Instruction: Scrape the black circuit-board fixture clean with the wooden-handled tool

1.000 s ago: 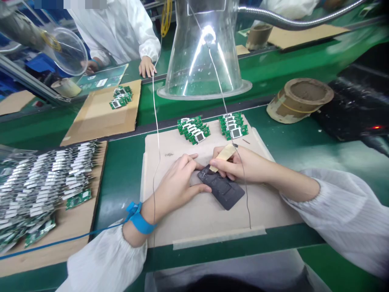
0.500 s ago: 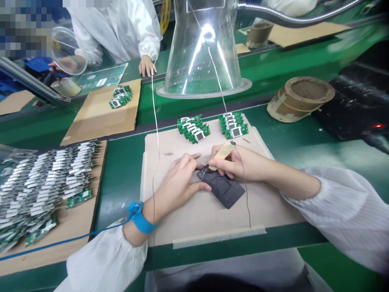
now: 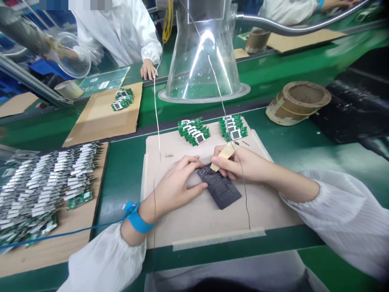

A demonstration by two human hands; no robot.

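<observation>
Holding tool (image 3: 225, 155) at black plate (image 3: 225, 192): right hand (image 3: 238, 164).

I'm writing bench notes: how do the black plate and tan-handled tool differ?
The black plate is broad and flat; the tan-handled tool is narrow. The plate lies on the beige sheet; the tool slants in the right hand. Each has a hand on it: the left hand touches the plate's edge.

A brown cardboard ring (image 3: 287, 110) stands right of the clear hood (image 3: 205, 79).
</observation>
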